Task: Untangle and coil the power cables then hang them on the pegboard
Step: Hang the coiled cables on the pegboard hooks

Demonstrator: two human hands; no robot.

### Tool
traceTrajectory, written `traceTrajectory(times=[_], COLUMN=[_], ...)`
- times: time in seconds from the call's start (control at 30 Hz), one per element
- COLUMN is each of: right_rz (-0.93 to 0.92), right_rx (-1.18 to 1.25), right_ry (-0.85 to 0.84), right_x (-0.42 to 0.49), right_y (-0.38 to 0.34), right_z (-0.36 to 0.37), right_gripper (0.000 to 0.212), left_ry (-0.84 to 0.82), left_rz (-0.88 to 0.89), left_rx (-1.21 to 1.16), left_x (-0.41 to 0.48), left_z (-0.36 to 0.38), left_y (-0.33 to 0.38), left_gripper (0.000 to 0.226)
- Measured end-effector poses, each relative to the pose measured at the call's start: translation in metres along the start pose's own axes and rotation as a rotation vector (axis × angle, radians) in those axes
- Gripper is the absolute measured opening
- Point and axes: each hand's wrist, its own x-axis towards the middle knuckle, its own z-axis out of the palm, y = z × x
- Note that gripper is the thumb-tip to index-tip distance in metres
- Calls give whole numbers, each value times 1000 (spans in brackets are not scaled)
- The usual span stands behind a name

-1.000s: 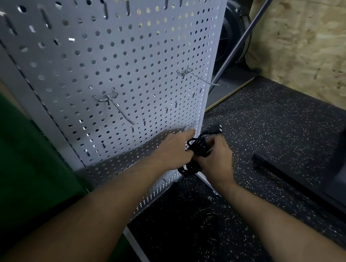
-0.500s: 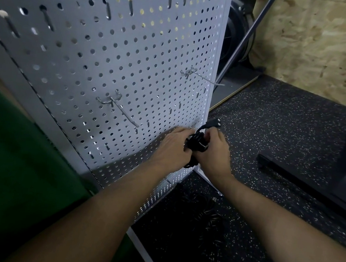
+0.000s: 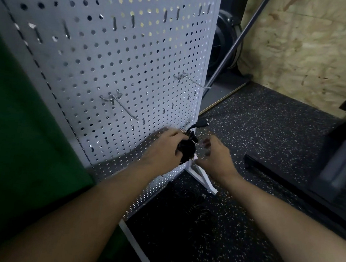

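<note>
Now the coiled black power cable [image 3: 186, 149] is low on the white pegboard [image 3: 115, 57], close to its right edge, with the plug [image 3: 202, 122] sticking up above the bundle. The left hand [image 3: 161, 150] grips the coil with curled fingers. The right hand [image 3: 217, 157] is just beside it. Its fingers [image 3: 206, 144] are blurred, but they look loosely spread and hold nothing.

A thin metal tip [image 3: 196, 142] shows at the bundle's right side. It is probably a hook, and I cannot tell if the loops already sit on it.

To do this step well, I think the left hand should keep all loops together, push them fully to the hook's base, and release slowly so that no loop slips off.

Two free hooks [image 3: 119, 105] [image 3: 192, 82] are higher on the board, and more dark cables [image 3: 190, 205] lie on the floor below.
</note>
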Motion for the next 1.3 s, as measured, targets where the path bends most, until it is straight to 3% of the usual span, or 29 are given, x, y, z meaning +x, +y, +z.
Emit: traceTrajectory(times=[0.1, 0.2, 0.3, 0.5, 0.57, 0.73, 0.9, 1.1, 1.3], right_rz=[-36, -71, -97, -54, -57, -37, -9, 20, 17], right_rx=[-254, -488, -588, -646, -662, -608, -558, -566, -524], right_ry=[-167, -363, -420, -529, -587, -591, -603, -612, -582], right_x=[-25, -43, -52, -76, -81, -86, -87, -94, -100], right_y=[5, 5, 5, 27, 35, 54, 72, 79, 64], right_z=[-22, -42, -54, -43, -36, -38, -45, -51, -61], right_gripper=[47, 53, 54, 56, 56, 53, 44, 39, 47], left_ry=[-26, -32, -100, -555, -614, -543, -430, -301, -322], left_rz=[115, 225, 264, 22, -81, -361, -453, -367, -171], left_rx=[104, 129, 196, 448, 483, 278, 155, 183, 252], left_x=[-14, -28, -42, -63, -71, -94, -108, -99, -84], left_z=[-3, -3, 5, 41, 62, 124, 168, 166, 111], left_y=[15, 30, 43, 36, 20, -15, -33, -24, 17], left_gripper=[45, 39, 34, 30, 34, 50, 83, 28, 21])
